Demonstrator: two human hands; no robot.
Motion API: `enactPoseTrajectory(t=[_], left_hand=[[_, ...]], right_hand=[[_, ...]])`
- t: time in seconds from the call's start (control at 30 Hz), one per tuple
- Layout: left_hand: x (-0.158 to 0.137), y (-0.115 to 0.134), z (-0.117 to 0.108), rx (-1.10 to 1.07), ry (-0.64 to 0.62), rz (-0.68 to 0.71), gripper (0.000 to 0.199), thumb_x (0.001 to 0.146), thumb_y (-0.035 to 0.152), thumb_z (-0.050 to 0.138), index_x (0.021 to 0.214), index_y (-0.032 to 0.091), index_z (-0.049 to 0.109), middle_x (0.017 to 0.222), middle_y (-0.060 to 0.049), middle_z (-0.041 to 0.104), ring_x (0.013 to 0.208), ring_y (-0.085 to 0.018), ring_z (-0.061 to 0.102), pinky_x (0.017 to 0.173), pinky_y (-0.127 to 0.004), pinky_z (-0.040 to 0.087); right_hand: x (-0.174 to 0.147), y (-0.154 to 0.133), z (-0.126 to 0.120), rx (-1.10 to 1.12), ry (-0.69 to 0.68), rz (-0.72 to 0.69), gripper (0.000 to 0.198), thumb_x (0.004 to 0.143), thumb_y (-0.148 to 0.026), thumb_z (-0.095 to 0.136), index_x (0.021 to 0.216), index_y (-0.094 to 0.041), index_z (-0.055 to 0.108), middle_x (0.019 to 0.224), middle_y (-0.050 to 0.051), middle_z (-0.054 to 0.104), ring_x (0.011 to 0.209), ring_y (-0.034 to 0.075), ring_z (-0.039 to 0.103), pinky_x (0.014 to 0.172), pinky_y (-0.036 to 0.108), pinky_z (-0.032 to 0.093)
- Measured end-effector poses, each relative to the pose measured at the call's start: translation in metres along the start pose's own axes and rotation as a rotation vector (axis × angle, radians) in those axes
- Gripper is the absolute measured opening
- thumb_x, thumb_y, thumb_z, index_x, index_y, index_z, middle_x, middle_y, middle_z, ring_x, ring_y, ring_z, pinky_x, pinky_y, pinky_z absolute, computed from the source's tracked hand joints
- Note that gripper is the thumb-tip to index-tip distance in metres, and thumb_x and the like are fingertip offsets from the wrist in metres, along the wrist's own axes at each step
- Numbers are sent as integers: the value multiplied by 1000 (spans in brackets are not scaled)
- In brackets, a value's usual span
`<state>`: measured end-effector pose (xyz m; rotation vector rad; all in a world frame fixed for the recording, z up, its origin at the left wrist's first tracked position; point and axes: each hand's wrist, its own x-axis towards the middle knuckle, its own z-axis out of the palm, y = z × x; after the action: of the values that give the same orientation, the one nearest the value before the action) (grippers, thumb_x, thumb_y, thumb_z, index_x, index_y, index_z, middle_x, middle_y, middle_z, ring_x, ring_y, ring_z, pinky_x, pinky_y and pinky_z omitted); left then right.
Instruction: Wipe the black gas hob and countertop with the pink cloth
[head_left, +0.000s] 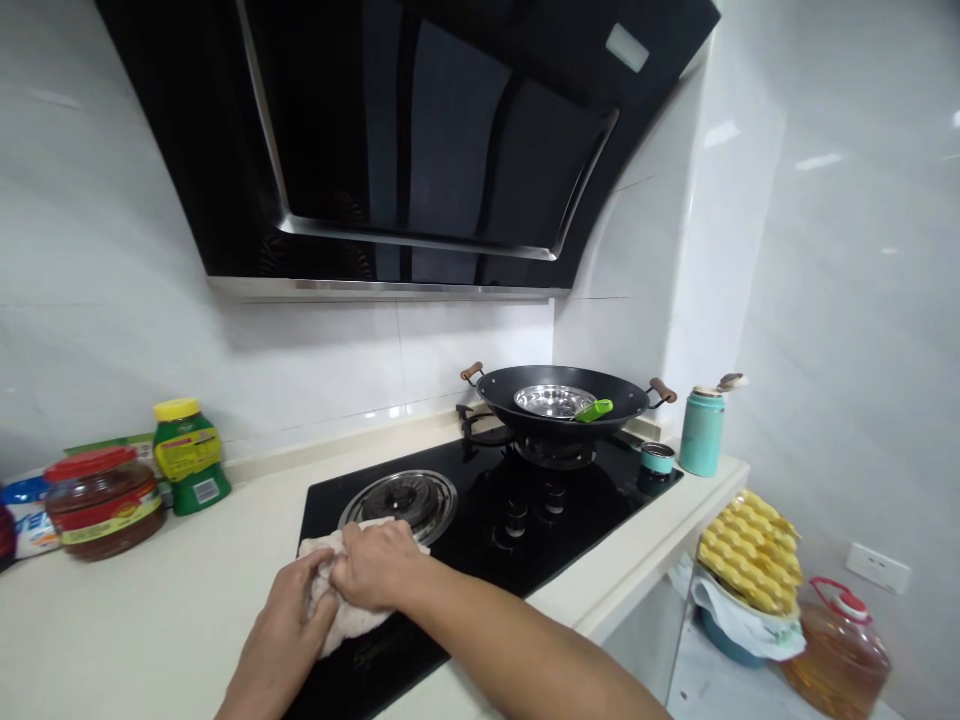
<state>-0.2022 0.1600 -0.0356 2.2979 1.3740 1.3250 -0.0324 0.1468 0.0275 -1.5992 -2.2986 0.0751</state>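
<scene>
Both hands are on a pale cloth [349,622] at the front left of the black glass gas stove [480,580]. My left hand [289,615] grips the cloth's left side, thumb and fingers closed on it. Fingers bent, my right hand [382,562] holds the cloth from above, its forearm crossing the stove's front. Just behind the cloth lies the left burner [405,503], with no pot support on it. On the right burner rests a black wok [510,413] with wooden handles, and inside it are a shiny metal bowl [553,400] and a green-handled utensil [595,410].
Overhead hangs a black range hood [450,140]. A red-lidded jar [105,505] and a green bottle [189,460] stand at left. A turquoise canister [702,435] and its lid [657,460] are at right. Yellow egg trays [750,550] and an oil jug [840,650] sit lower right.
</scene>
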Motion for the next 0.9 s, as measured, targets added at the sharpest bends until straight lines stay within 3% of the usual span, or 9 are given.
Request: enactPoseTrajectory(t=[0.33,0.7,0.8,0.9], left_hand=[[-5,23,-7,65,-84,21,43,87,51,47,119,26,59,124,-7,67,112,-28,67,98,-47,54],[-10,38,-11,113,-170,2,53,82,37,48,133,22,50,138,-10,59,122,-30,61,102,-48,50],[-10,40,-11,111,-179,5,56,78,30,48,134,23,50,140,-10,58,122,-30,61,102,-48,49],[-11,42,-12,91,-174,4,59,76,25,49,135,23,49,140,-10,57,122,-30,61,103,-46,49]], right_hand=[[-8,6,8,61,62,35,43,95,-44,35,120,-18,57,119,15,70,111,33,66,94,51,49],[-19,9,4,124,41,44,44,99,-53,30,117,-23,56,119,11,69,110,29,65,94,47,47],[-27,16,1,191,20,6,46,98,-57,35,121,-22,55,124,11,65,114,28,61,96,45,46],[-41,25,-11,311,-10,-103,48,95,-47,50,135,-22,48,132,11,56,119,25,55,102,41,42]])
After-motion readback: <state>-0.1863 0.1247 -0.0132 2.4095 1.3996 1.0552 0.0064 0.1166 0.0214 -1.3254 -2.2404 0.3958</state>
